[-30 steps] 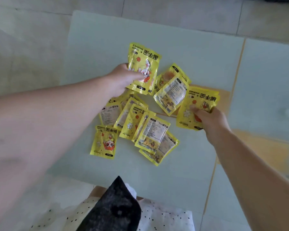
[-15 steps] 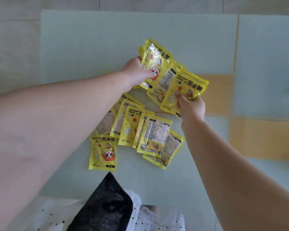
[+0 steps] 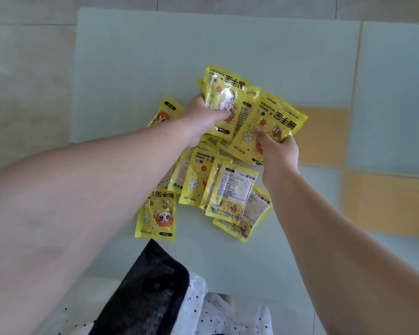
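Several yellow hand-warmer packets (image 3: pixel 230 189) lie overlapping on a pale green mat (image 3: pixel 131 81). My left hand (image 3: pixel 201 119) grips one packet (image 3: pixel 224 93) by its lower edge, held up at the far side of the pile. My right hand (image 3: pixel 277 151) pinches another packet (image 3: pixel 273 122), thumb on its printed face, right beside the left one so the two overlap. One packet (image 3: pixel 156 213) lies alone at the near left of the pile, and another (image 3: pixel 166 113) peeks out behind my left wrist.
The green mat adjoins more mat panels (image 3: pixel 397 93) with orange patches (image 3: pixel 385 201) on the right. Tiled floor (image 3: pixel 27 93) lies to the left and beyond. My dotted white clothing with a black piece (image 3: pixel 150 286) fills the bottom edge.
My right hand has brought its packet leftward from the right side of the pile until it lies against the packet in my left hand. The left hand holds the same packet throughout.
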Action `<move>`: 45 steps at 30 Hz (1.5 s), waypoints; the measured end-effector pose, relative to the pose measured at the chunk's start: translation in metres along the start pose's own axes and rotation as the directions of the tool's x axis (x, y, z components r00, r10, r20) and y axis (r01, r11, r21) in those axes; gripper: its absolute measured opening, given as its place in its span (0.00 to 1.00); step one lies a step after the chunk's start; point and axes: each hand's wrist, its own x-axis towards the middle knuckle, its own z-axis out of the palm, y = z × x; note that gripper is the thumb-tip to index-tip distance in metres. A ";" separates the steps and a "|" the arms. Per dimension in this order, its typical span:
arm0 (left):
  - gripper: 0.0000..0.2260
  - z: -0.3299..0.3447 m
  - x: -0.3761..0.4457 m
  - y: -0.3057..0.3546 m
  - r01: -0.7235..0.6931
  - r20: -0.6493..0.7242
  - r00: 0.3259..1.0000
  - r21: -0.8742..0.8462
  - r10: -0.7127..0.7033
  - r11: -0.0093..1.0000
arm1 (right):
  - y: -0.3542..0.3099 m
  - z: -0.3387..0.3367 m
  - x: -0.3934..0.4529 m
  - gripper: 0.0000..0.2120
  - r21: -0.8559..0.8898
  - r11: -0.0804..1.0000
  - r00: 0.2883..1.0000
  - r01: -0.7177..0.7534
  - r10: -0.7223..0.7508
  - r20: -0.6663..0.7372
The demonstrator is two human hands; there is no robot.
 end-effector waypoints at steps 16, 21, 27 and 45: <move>0.39 0.033 -0.135 0.003 0.035 0.127 0.992 -0.094 -0.023 0.995 | 0.016 -0.142 -0.107 0.17 0.252 0.968 0.991 -0.003 0.037 -0.130; 0.41 0.062 -0.192 -0.003 0.007 0.302 0.953 -0.008 -0.004 1.000 | 0.045 -0.198 -0.178 0.11 0.370 0.927 0.962 0.066 0.039 -0.269; 0.29 0.087 -0.266 -0.028 -0.032 0.476 0.878 0.176 -0.057 0.984 | 0.105 -0.249 -0.283 0.10 0.569 0.810 0.931 0.141 0.087 -0.355; 0.18 0.198 -0.535 -0.259 -0.549 0.826 0.404 0.563 -0.394 0.618 | 0.444 -0.311 -0.602 0.10 0.836 0.331 0.590 0.438 0.595 -0.545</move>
